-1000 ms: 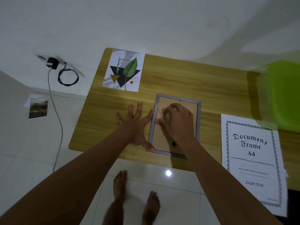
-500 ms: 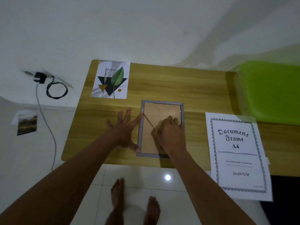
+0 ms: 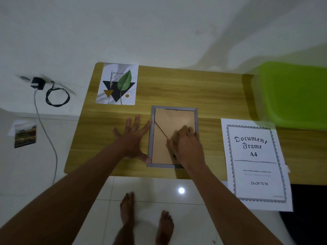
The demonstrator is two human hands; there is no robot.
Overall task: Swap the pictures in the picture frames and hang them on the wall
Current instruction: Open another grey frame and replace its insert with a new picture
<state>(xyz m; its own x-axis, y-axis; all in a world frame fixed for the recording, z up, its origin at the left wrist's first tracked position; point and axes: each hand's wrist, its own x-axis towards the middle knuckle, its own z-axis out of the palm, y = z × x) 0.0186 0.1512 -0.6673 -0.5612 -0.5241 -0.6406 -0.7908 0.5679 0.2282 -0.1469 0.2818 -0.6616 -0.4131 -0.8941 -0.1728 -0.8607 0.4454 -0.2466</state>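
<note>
Left hand (image 3: 132, 138) lies spread flat against picture frame (image 3: 174, 107); right hand (image 3: 187, 144) covers its backing (image 3: 174, 121), grip unclear. I read "Document Frame A4, 21x29.7CM" on the sheet (image 3: 254, 167).

Wooden table (image 3: 203, 89) at center, against white wall (image 3: 159, 32). Green plastic tub (image 3: 297, 92) at 3 o'clock. Black charger (image 3: 37, 83) at 9 o'clock, coiled black cable (image 3: 57, 97) just beside. White cord (image 3: 51, 142) trailing toward 8. Tiled floor (image 3: 159, 191) at 6.
</note>
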